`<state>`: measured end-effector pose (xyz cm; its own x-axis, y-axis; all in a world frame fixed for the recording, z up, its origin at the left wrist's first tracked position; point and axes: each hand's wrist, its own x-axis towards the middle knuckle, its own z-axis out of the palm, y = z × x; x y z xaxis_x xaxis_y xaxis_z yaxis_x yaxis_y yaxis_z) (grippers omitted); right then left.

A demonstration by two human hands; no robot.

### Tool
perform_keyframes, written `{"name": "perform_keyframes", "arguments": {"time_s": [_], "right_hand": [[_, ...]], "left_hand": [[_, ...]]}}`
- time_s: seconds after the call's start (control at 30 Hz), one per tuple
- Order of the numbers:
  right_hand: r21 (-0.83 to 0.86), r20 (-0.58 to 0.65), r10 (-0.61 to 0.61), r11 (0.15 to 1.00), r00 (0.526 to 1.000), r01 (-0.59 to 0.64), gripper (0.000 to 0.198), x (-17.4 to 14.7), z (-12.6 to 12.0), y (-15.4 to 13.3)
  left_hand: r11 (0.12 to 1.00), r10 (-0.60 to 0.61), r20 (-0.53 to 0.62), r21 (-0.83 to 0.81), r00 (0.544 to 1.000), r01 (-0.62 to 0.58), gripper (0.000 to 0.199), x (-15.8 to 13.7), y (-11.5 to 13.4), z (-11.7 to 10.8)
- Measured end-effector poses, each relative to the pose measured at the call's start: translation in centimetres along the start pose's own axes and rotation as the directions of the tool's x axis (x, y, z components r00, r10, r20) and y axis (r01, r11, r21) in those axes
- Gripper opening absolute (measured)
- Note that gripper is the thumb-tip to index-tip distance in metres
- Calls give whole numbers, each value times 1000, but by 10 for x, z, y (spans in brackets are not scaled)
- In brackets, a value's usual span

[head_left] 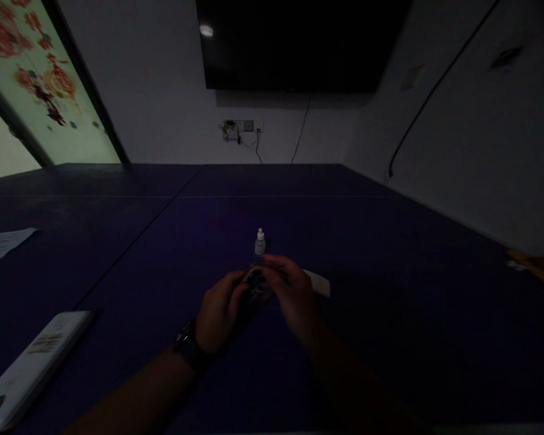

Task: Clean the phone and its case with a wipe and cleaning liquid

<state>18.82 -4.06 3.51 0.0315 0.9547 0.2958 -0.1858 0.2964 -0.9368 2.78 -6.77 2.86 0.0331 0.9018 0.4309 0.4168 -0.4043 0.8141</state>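
Observation:
Both my hands meet over the dark blue table (272,205) around a small dark roundish object (255,283); the dim light hides what it is. My left hand (220,311), with a dark watch on its wrist, grips the object from the left. My right hand (291,291) holds it from the right, fingers curled over its top. A small white dropper bottle (260,242) stands upright just beyond my fingers. A flat white item (318,283) lies partly hidden behind my right hand.
A white remote control (29,368) lies at the near left. A sheet of paper (2,243) rests at the far left edge. Something yellowish (532,266) sits at the right edge. A dark screen (299,42) hangs on the wall, above a power outlet (242,127).

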Motion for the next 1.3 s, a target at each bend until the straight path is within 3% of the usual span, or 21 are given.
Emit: {"name": "perform_keyframes", "arguments": {"time_s": [0.1,0.23,0.37,0.43,0.57,0.73,0.97,1.17,1.3], "right_hand": [[77,6,85,993,996,-85,44,3,0,4],[14,82,138,990,987,-140,39,3,2,7],[-73,35,44,996,998,-41,35,-1,-1,3],[-124,67,-35,991,997,43,32,-3,-4,-1],[-244,187,-209,937,960,251,23,-5,-7,-9],[-294,277,-276,887,920,355,18,-5,-4,-7],[-252,227,-162,943,960,218,17,-8,-1,9],[-204,214,20,979,977,25,21,-6,-1,22],[-155,224,64,988,972,-29,21,-5,0,25]], "left_hand": [[978,-133,-105,-174,986,113,30,-1,-3,6],[912,-217,-72,-370,973,176,32,-2,-10,14],[840,-208,22,-508,978,190,31,-5,-7,15],[819,-173,36,-550,984,165,33,-6,-2,12],[870,-84,-41,-490,996,53,40,-7,4,3],[974,58,-99,-212,993,-78,19,-2,2,-5],[987,21,-175,-151,984,-48,16,2,0,-5],[935,-194,-207,-335,959,117,26,6,-7,-3],[917,-210,-171,-376,963,133,31,7,-6,-3]]}}
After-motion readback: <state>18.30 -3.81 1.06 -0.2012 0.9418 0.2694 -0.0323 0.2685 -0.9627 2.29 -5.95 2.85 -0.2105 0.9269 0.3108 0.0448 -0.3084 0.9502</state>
